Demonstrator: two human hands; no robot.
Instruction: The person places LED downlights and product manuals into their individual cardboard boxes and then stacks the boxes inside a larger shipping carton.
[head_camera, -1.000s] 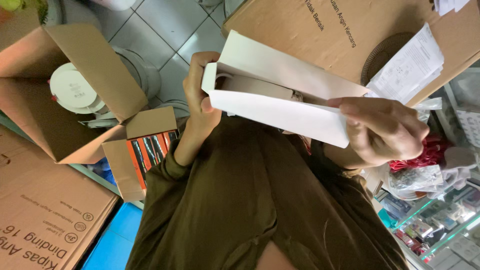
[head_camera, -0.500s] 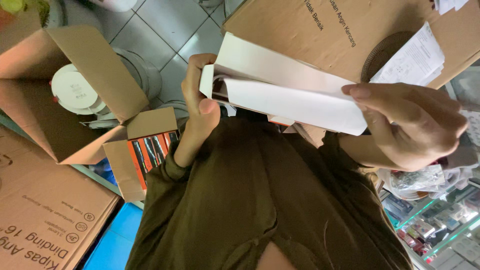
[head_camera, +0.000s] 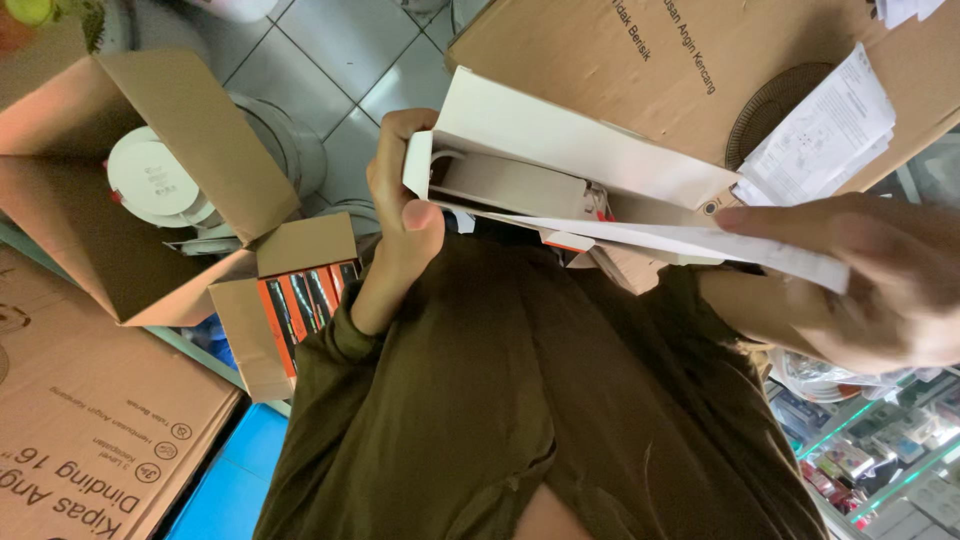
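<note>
The left hand is clamped on the end of a long white box, thumb across its open mouth. The right hand pinches the box's loose white flap at the far end, pulling it away from the body of the box. Between the two hands the box is open, and a pale, rounded item lies inside. Room is tight: a large brown carton sits just beyond the box. Out past the left hand, an open carton holds a round white object, and a smaller carton below it holds orange packs.
</note>
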